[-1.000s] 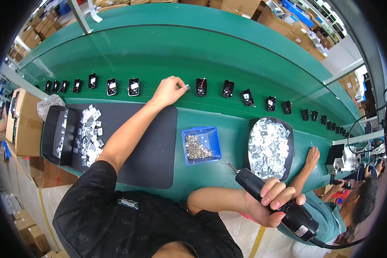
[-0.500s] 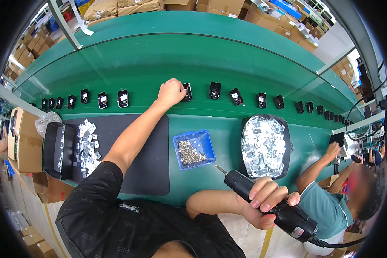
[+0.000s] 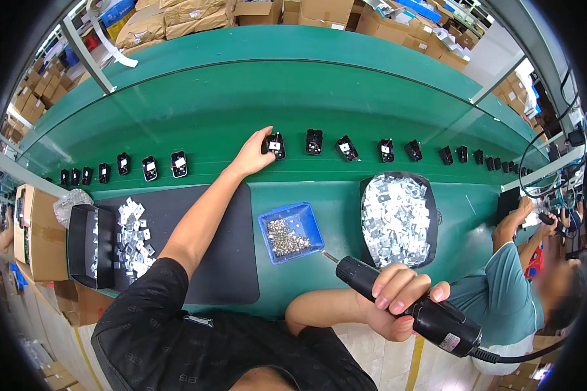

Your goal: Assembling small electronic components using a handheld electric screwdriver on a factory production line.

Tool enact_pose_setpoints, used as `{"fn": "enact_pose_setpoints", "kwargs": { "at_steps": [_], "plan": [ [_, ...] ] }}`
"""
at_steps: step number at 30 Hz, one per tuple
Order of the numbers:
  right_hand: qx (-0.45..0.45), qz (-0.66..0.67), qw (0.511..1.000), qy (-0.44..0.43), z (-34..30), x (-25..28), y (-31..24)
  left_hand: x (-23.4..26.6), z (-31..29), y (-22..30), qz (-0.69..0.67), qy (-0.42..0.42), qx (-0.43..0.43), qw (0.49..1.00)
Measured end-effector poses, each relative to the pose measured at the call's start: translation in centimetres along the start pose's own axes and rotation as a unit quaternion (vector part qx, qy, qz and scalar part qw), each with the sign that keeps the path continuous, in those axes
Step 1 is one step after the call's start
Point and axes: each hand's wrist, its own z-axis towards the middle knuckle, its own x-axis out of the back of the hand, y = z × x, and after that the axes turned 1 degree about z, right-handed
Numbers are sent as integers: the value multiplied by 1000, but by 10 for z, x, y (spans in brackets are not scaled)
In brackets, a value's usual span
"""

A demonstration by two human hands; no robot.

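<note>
On the green belt, my left hand (image 3: 252,156) has its thumb and fingers closed round the left side of a black plastic housing (image 3: 280,150). A small pale plate lies inside that housing. My right hand (image 3: 400,300) wraps round a black corded electric screwdriver (image 3: 447,319), held above the near edge of the bench with its bit pointing up and left. Just beyond the bit stands a blue bin (image 3: 315,245) of small metal screws. A black tray (image 3: 432,251) heaped with flat metal plates (image 3: 396,218) sits to the right of the bin.
Several similar black housings (image 3: 314,141) stand in a row along the belt. A dark mat (image 3: 228,260) bears loose metal plates (image 3: 134,241) beside a black box (image 3: 78,244). At the right a co-worker (image 3: 502,280) in a teal shirt sits close by. The screwdriver's cord (image 3: 531,355) trails right.
My left hand has slid from over the housing to its left side, so the plate inside now shows. The row of housings sits slightly further left. My right hand stays nearly still with the screwdriver.
</note>
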Motion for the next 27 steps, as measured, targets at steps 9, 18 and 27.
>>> {"fn": "enact_pose_setpoints", "kwargs": {
  "at_steps": [9,18,27],
  "plan": [
    [-18,24,999,22,-1,-3,13,13,-27,49,45,-7,-90,995],
    [-2,22,999,30,-6,-15,26,57,-103,154,-56,-110,-231,965],
    [-4,36,998,57,-6,-23,29,67,-116,171,8,-84,-337,938]
  ]
}}
